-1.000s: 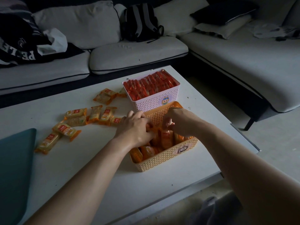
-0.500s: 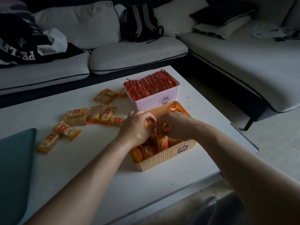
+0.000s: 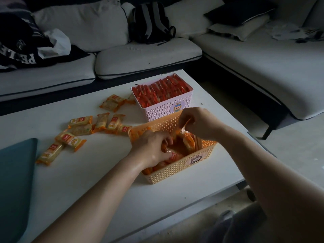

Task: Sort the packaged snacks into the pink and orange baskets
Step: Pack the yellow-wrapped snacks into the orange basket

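The orange basket (image 3: 177,170) stands on the white table near its front right, holding several orange snack packs. My left hand (image 3: 150,148) reaches into its left side with fingers curled on orange packs (image 3: 172,156) inside. My right hand (image 3: 198,122) hovers over the basket's far rim and pinches the end of an orange snack pack (image 3: 183,128). Just behind stands the pink basket (image 3: 164,111), packed full of red snack packs (image 3: 161,89). Several loose orange packs (image 3: 80,128) lie scattered on the table to the left.
A teal pad (image 3: 15,172) lies at the table's left front. Grey sofas wrap around the back and right, with a black backpack (image 3: 150,23) and dark clothing (image 3: 21,44) on them. The table's right edge (image 3: 252,137) drops to the floor.
Both hands have moved apart inside the orange basket. My right hand rose toward the far rim with a pack pinched, and my left hand pushed down into the packs on the near side.
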